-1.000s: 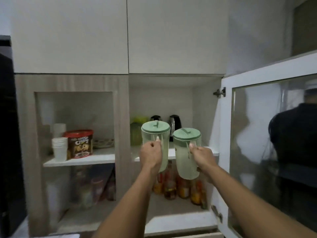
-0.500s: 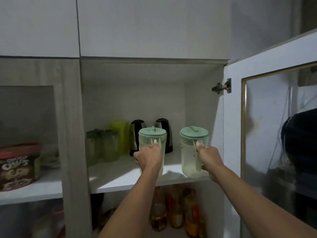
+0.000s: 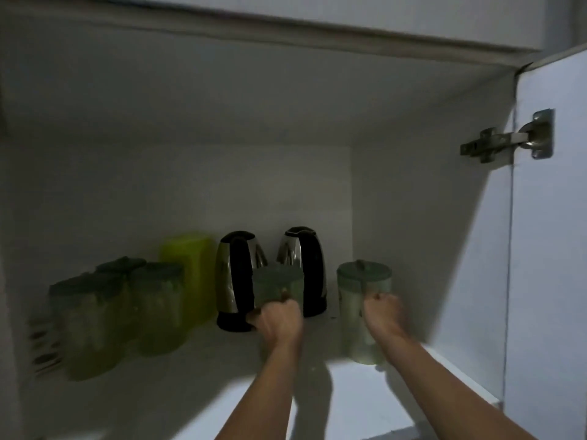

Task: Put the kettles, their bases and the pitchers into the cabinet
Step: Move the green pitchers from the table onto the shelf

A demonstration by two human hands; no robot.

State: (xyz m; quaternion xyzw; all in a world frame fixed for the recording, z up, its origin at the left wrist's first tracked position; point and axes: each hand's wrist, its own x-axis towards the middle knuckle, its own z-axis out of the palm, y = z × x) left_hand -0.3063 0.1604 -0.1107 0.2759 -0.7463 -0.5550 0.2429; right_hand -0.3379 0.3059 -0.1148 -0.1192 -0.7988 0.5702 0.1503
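Both arms reached into the open cabinet [image 3: 397,198]. The left hand [image 3: 279,319] was closed around the handle of a pale green lidded pitcher [image 3: 279,285], held in front of two black-and-steel kettles [image 3: 236,281] that stood at the back of the shelf [image 3: 203,392]. The right hand [image 3: 382,312] gripped a second green pitcher [image 3: 362,290] near the right wall, its base at the shelf. More green pitchers [image 3: 127,309] stood clustered to the left, blurred, beside a yellow-green container [image 3: 190,265]. The door hinge [image 3: 508,138] showed at upper right.

Cabinet shelf [image 3: 397,404] layout

Two kettles [image 3: 236,281] are set at the back; two pitchers [image 3: 363,312] before them, jars [image 3: 158,308] apparently left.
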